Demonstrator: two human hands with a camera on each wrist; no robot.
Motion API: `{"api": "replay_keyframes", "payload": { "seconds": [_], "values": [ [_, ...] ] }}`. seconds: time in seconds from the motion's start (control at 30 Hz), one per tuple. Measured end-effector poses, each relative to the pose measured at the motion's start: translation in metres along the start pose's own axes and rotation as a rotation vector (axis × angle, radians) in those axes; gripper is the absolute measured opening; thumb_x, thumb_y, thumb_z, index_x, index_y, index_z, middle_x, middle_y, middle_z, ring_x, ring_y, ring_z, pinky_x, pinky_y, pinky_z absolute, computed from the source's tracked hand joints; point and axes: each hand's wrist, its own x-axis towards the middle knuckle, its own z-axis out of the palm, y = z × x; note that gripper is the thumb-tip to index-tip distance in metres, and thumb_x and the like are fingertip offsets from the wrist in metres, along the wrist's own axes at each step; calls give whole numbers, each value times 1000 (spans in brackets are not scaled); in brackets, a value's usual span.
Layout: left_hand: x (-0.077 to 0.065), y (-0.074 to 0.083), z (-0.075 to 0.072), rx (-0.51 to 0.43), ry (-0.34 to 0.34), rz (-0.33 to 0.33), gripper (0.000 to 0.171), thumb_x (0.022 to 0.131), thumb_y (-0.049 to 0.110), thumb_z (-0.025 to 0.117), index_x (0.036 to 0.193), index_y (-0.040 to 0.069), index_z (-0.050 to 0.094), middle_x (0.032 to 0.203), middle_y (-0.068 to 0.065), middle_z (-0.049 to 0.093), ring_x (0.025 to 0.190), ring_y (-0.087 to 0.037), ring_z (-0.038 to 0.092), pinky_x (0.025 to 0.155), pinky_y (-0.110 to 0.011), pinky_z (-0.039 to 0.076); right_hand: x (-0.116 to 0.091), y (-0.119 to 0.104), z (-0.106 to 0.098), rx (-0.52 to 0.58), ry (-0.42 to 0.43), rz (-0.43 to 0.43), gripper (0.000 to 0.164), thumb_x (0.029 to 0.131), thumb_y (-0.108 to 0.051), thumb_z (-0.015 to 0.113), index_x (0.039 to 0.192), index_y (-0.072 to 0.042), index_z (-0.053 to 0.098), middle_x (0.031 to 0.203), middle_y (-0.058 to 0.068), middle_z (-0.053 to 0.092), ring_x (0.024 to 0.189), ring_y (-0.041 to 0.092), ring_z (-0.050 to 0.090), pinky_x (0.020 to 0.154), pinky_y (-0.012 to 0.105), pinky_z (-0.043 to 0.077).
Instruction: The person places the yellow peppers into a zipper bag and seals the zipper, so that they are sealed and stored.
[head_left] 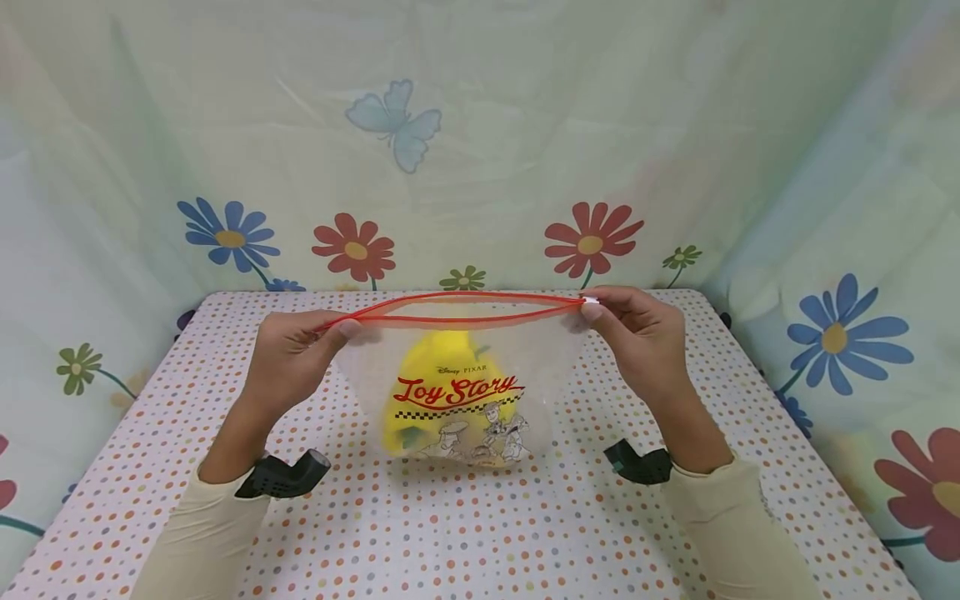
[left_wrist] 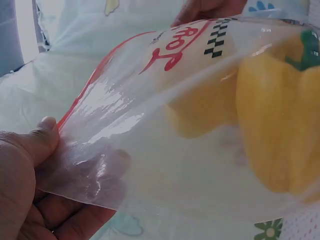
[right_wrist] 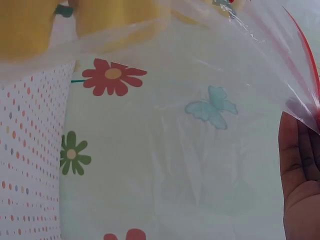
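Observation:
A clear zip bag (head_left: 457,392) with red "Toy Story" lettering hangs between my hands, its red-edged mouth gaping. Through the plastic show yellow bell peppers (left_wrist: 270,120) with green stems, partly blurred by the film. My left hand (head_left: 292,358) pinches the bag's top left corner between thumb and fingers. At the opposite top corner, beside the white slider (head_left: 590,301), my right hand (head_left: 637,333) pinches the edge. Only part of the right hand's fingers and palm appears in the right wrist view, below the red zip strip (right_wrist: 304,45).
Beneath the bag spreads a table (head_left: 465,542) under a white cloth with colored dots. A pale curtain (head_left: 480,108) printed with flowers and a butterfly rises behind it and along both sides. Black wrist cameras (head_left: 285,475) sit on both forearms.

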Motion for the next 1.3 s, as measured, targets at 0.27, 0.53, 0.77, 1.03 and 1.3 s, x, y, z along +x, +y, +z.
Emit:
{"api": "replay_keyframes", "payload": {
  "seconds": [0.27, 0.53, 0.77, 1.03, 1.3],
  "values": [
    [-3, -5, 8, -123, -13, -131, 12, 89, 0, 66, 96, 0, 76, 82, -3, 74, 78, -10, 71, 76, -24, 54, -3, 5, 3, -8, 44, 131, 20, 88, 8, 64, 107, 14, 66, 86, 6, 71, 74, 16, 69, 77, 25, 54],
    [-3, -8, 12, -76, 6, -185, 12, 91, 6, 66, 98, 2, 76, 82, -2, 74, 79, -8, 71, 77, -22, 53, -11, 8, 3, 157, 26, 335, 28, 91, -2, 64, 119, -1, 67, 99, 5, 67, 89, 16, 68, 86, 26, 51],
    [-2, -4, 11, -91, 6, -189, 14, 88, 0, 67, 100, 0, 75, 83, -5, 74, 79, -7, 71, 78, -21, 52, -14, 12, 3, 100, -66, 461, 19, 96, -14, 61, 110, -5, 70, 103, 3, 65, 92, 15, 67, 85, 25, 51],
    [4, -2, 9, -48, 5, -249, 24, 88, 4, 69, 112, 1, 72, 99, -6, 72, 76, -12, 65, 63, -15, 48, -14, 12, 7, 51, -48, 335, 20, 95, -9, 62, 106, 6, 68, 94, 4, 70, 86, 17, 70, 80, 28, 54],
    [37, 34, 20, 179, 22, 126, 31, 86, 1, 70, 117, -2, 67, 124, -11, 63, 118, -23, 58, 93, -35, 49, -15, 8, 8, -15, -24, 318, 26, 94, -10, 63, 110, 10, 66, 94, 4, 71, 86, 16, 71, 79, 28, 54]
  ]
}}
